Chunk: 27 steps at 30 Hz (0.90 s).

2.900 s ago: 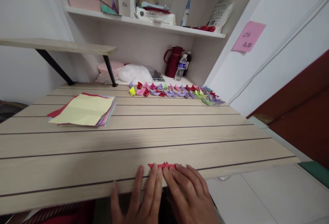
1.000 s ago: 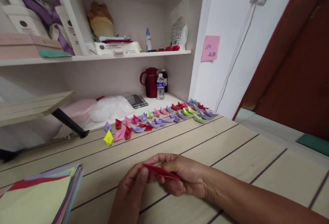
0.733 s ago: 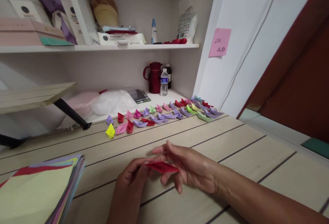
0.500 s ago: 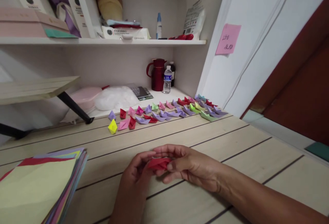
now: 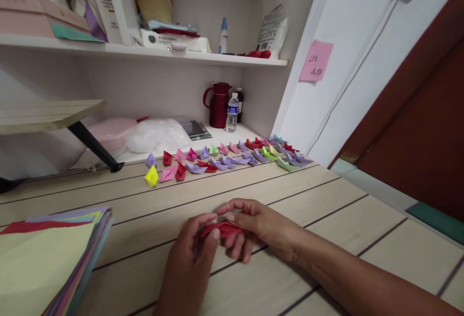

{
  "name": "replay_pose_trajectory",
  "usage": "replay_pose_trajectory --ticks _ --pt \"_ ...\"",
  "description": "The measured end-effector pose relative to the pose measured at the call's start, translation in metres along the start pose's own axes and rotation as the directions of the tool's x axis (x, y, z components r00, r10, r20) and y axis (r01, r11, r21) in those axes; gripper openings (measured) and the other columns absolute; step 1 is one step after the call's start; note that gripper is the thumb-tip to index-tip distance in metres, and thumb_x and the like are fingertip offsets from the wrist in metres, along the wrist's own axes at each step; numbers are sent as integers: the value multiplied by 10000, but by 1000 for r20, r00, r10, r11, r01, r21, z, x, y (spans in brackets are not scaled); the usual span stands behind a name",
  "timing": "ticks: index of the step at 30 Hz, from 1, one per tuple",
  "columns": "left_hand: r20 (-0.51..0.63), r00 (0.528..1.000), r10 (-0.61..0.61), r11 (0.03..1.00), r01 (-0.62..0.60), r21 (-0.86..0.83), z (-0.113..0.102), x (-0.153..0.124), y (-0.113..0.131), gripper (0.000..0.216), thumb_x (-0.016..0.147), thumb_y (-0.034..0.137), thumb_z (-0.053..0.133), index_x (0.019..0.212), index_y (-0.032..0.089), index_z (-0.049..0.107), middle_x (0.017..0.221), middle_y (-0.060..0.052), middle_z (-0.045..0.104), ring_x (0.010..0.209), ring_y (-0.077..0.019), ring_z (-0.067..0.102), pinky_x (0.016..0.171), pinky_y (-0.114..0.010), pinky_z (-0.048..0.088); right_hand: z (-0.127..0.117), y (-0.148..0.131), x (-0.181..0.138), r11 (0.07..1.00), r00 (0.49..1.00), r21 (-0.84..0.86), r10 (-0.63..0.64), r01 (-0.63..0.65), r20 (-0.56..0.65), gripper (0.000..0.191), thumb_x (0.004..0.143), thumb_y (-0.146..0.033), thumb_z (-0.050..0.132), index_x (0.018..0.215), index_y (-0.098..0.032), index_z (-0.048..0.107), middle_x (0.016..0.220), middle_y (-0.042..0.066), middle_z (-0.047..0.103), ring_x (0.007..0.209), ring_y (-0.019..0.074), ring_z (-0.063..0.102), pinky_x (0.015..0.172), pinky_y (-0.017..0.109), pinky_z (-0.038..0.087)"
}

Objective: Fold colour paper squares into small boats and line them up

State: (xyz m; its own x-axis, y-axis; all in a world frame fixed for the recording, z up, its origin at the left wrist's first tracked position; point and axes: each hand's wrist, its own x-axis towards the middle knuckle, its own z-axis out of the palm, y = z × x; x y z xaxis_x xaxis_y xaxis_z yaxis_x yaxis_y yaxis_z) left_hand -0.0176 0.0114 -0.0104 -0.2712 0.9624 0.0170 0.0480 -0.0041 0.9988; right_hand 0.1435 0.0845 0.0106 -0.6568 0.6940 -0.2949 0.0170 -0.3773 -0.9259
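The red paper (image 5: 222,229) is pinched by left hand (image 5: 192,254) and right hand (image 5: 264,228); edges are best kept aligned. Paper boats (image 5: 224,157) at 12 o'clock.

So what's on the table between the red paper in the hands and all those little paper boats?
Nothing: the head view shows only bare wooden table between the red paper and the paper boats.

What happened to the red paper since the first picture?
It was pressed flat on the table edge; now the left hand and right hand have lifted the red paper, pinching it in their fingers. The folded boats and the coloured paper stack stayed put.
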Motion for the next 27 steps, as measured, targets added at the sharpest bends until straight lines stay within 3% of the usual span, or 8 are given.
replay_pose_trajectory --ticks 3,7,10,12,14,18,23,27 --pt "-4 1000 -15 997 15 75 0 -2 3 332 765 512 646 895 208 671 737 -20 705 673 -183 629 665 -296 487 3 -3 -3 997 999 -75 1 -4 -35 504 853 -564 615 1159 -164 583 612 29 690 470 137 637 399 182 458" --pt "-39 998 -52 990 56 126 0 -2 5 294 779 500 611 815 213 663 669 -8 682 645 -190 635 638 -296 481 4 -7 -7 994 999 -100 -49 48 -15 584 890 -653 489 1191 -161 587 680 46 691 544 139 646 450 195 455" --pt "-61 993 -106 985 113 132 -3 1 6 325 770 518 608 792 198 666 641 -15 673 606 -186 628 593 -289 478 1 -9 -9 960 984 -217 -170 177 51 559 885 -536 601 1324 -206 501 818 38 688 673 135 647 577 229 486" --pt "-49 990 -132 986 137 97 -6 3 7 335 760 516 614 779 187 672 643 -18 667 568 -172 615 552 -278 475 0 -10 -12 851 948 -420 -308 315 85 632 841 -369 713 1399 -260 436 898 20 670 732 124 621 650 240 489" --pt "-38 989 -142 988 144 59 -7 4 8 330 758 506 612 748 181 669 624 -10 649 524 -152 594 517 -261 465 -1 -12 -14 643 875 -625 -461 443 145 627 837 -243 716 1400 -296 446 1013 30 643 771 116 600 701 251 499" --pt "-48 988 -148 988 149 33 -6 3 10 316 759 485 606 657 187 635 552 19 594 468 -121 547 486 -234 437 -2 -16 -18 304 727 -754 -609 583 317 344 929 -181 574 1264 -258 565 1120 64 586 846 123 588 760 262 507" --pt "-59 988 -144 986 149 76 -3 0 11 317 772 472 596 619 194 608 515 31 560 462 -113 516 477 -221 399 -7 -18 -16 209 734 -850 -626 483 263 205 906 -97 547 1014 -227 664 988 41 541 880 143 562 744 258 480" --pt "-45 988 -147 982 151 111 -4 0 9 336 799 482 577 622 197 590 529 34 549 481 -111 516 487 -218 391 -9 -16 -14 196 722 -861 -646 469 246 157 891 -103 578 913 -217 684 1064 56 519 929 155 569 776 273 478"
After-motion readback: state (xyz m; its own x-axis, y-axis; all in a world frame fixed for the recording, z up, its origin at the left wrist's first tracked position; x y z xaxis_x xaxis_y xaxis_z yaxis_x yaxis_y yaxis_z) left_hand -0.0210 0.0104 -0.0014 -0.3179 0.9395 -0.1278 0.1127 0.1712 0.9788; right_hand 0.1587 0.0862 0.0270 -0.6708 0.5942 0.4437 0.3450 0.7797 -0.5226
